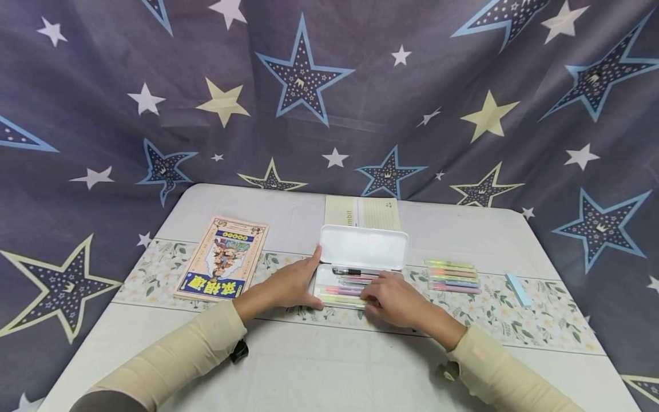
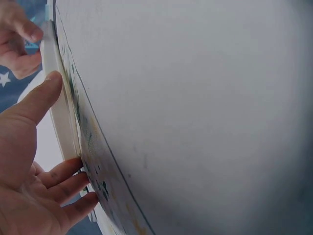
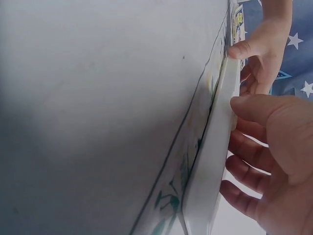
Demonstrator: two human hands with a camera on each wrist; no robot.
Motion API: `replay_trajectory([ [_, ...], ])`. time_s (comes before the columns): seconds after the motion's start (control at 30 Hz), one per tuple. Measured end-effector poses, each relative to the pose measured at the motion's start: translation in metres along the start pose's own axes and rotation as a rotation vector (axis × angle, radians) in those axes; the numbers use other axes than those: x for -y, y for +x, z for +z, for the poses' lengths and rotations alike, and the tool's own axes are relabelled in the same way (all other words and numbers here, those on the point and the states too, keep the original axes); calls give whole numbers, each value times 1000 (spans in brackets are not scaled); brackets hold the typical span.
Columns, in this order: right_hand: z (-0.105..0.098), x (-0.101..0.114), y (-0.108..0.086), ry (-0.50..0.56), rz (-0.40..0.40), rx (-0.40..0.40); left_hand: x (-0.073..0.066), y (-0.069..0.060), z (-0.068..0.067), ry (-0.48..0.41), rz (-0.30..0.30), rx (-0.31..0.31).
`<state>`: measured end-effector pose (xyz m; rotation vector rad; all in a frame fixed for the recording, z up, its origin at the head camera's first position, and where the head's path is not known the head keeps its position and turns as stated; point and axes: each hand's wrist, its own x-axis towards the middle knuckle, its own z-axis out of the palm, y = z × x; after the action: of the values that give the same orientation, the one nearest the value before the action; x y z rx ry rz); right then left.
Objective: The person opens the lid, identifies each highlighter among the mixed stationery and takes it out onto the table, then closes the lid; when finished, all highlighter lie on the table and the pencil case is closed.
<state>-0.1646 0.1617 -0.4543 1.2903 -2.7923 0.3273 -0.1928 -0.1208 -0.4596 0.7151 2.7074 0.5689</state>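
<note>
An open white pencil case (image 1: 364, 247) lies on the table with its lid tipped back. Inside are a black-capped pen (image 1: 347, 271) and several coloured pens, with a yellow pen (image 1: 340, 299) nearest the front wall. My left hand (image 1: 296, 281) rests against the case's left end, fingers spread and thumb at the near corner. Over the right half, my right hand (image 1: 393, 300) has its fingers curled into the case and pinches the yellow pen's right end. The thumb (image 3: 247, 105) lies along the near rim. Fingers hide the pens' right ends.
Left of the case lies a comic-style book (image 1: 223, 257). Behind the lid is a cream notebook (image 1: 337, 209). To the right are a set of pastel pens (image 1: 453, 277) and a light-blue bar (image 1: 517, 289). A starred curtain (image 1: 360, 86) hangs behind the table.
</note>
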Motion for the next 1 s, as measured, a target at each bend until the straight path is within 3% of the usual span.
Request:
replay_trajectory([
  [0.3, -7, -1, -1, 55, -6, 7, 0, 0, 0, -2, -4, 6],
  [0.6, -17, -21, -18, 75, 19, -29, -1, -1, -1, -13, 2, -1],
  [1.0, -27, -51, -40, 60, 64, -138, -1, 0, -1, 3, -1, 0],
])
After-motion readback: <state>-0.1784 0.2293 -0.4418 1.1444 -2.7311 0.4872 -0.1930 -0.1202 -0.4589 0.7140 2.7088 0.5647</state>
